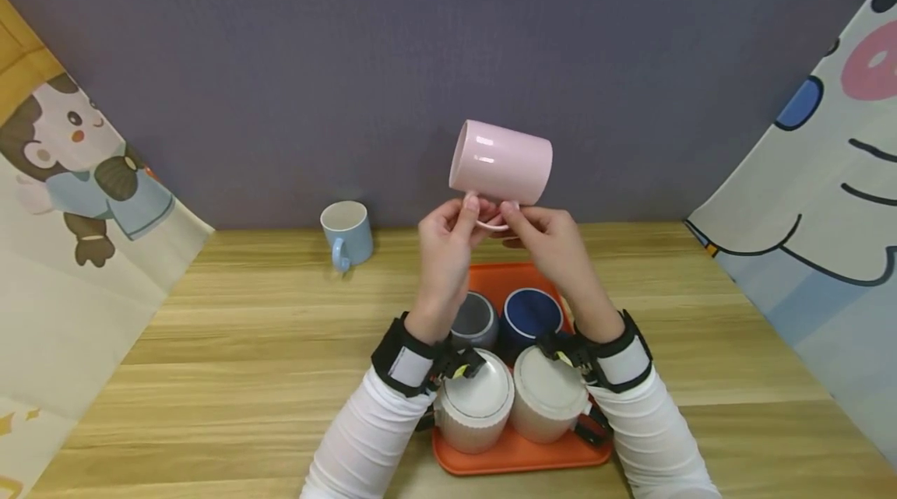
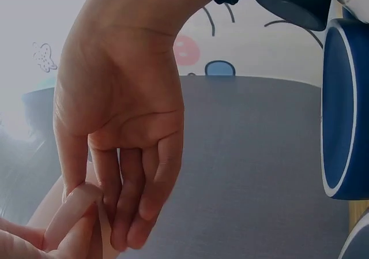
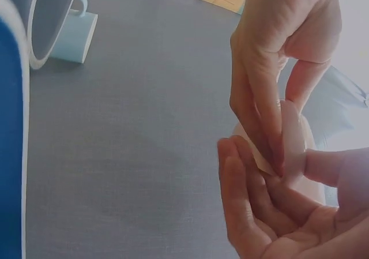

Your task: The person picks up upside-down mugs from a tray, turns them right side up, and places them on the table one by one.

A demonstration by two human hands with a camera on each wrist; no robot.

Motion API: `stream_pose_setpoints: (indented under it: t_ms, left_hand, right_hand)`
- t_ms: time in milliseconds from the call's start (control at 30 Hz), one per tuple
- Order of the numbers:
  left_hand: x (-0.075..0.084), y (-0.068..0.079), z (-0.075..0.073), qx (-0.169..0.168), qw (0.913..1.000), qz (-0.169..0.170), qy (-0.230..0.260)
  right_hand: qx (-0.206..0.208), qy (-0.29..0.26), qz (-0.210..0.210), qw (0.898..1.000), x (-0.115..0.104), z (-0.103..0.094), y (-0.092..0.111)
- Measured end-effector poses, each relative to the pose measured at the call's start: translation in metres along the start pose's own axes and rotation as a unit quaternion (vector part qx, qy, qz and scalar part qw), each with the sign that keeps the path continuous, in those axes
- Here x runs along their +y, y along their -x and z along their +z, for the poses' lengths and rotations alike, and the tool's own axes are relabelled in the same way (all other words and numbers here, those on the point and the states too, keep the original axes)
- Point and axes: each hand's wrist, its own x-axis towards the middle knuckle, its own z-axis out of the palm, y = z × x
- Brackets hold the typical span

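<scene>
A glossy pink mug [image 1: 501,160] is held up on its side above the table, its mouth toward the left and its handle [image 1: 493,227] hanging down. My left hand [image 1: 448,246] pinches the handle from the left between thumb and fingers. From the right, my right hand [image 1: 557,246] pinches the same handle with thumb and forefinger. Both hands meet at the handle in the right wrist view, the right hand [image 3: 288,40] above and the left hand [image 3: 277,218] below. Most of the mug's body is hidden behind the fingers there.
Below my forearms lies an orange tray [image 1: 518,464]. It carries a grey mug [image 1: 473,316], a dark blue mug [image 1: 532,316] and two whitish ribbed mugs, one at the left [image 1: 476,405] and one at the right [image 1: 546,402]. A light blue mug [image 1: 353,242] stands upright at the table's back left.
</scene>
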Motion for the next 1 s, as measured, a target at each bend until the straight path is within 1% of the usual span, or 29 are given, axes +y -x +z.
stream_pose_setpoints:
  t_ms: [167,267,400,500,633,733,833,900,1000]
  left_hand:
    - [-0.0009,0.0004,0.0000,-0.002,0.9999,-0.008,-0.007]
    - [-0.0014,0.0006,-0.0002,-0.002,0.9998,-0.007,-0.017]
    - [-0.0011,0.0019,-0.0004,0.006,0.9977,0.010,-0.066]
    - [-0.0011,0.0023,-0.0009,0.015,0.9922,0.030,-0.120]
    - [-0.0016,0.0022,-0.0018,0.021,0.9862,0.042,-0.159]
    - [-0.0021,0.0025,-0.0023,0.022,0.9841,0.041,-0.172]
    - [-0.0028,0.0026,-0.0028,0.021,0.9820,0.045,-0.182]
    - [-0.0036,0.0023,-0.0033,0.023,0.9813,0.046,-0.186]
    - [-0.0052,0.0018,-0.0046,0.028,0.9806,0.039,-0.190]
  right_hand:
    - [0.004,-0.040,0.017,0.999,0.0005,-0.0001,-0.0001]
    - [0.007,-0.084,0.037,0.996,0.0015,-0.0005,-0.0007]
    - [0.012,-0.120,0.053,0.991,0.0019,-0.0037,0.0000]
    - [0.010,-0.128,0.054,0.990,0.0007,-0.0058,0.0010]
    - [0.010,-0.155,0.062,0.986,-0.0009,-0.0068,0.0013]
    - [0.012,-0.183,0.061,0.981,-0.0012,-0.0072,0.0012]
    - [0.003,-0.211,0.052,0.976,-0.0011,-0.0069,0.0005]
    - [-0.007,-0.240,0.051,0.969,-0.0006,-0.0065,0.0000]
    - [-0.026,-0.294,0.061,0.953,0.0003,-0.0056,-0.0004]
